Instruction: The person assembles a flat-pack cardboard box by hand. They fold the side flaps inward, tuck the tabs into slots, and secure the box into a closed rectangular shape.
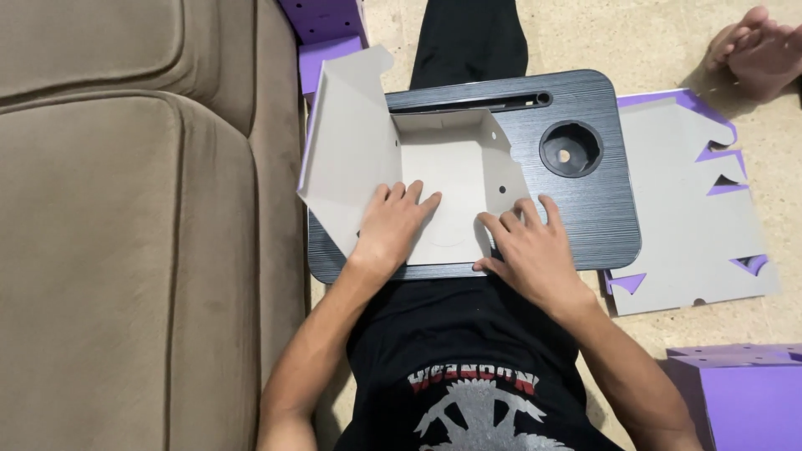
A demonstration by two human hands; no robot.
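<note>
Head view, both hands [464, 238] flat on half-folded grey cardboard box [401, 171], nothing inside

A half-folded grey cardboard box [434, 179] lies on a dark lap tray [585, 213] across the person's legs. The left hand [391, 227] lies flat, fingers spread, on the box's left panel, whose big flap stands up towards the sofa [134, 225] on the left. The right hand [530, 246] presses palm down at the box's near right edge, partly on the tray. The tray has a round cup hole [571, 149] far right and a slot along its far edge. Right of the tray, a flat grey sheet [689, 209] with purple tabs lies on the floor. A purple box [743, 397] sits near right, another purple piece [327, 38] far left. A bare foot [762, 50] shows far right.
</note>
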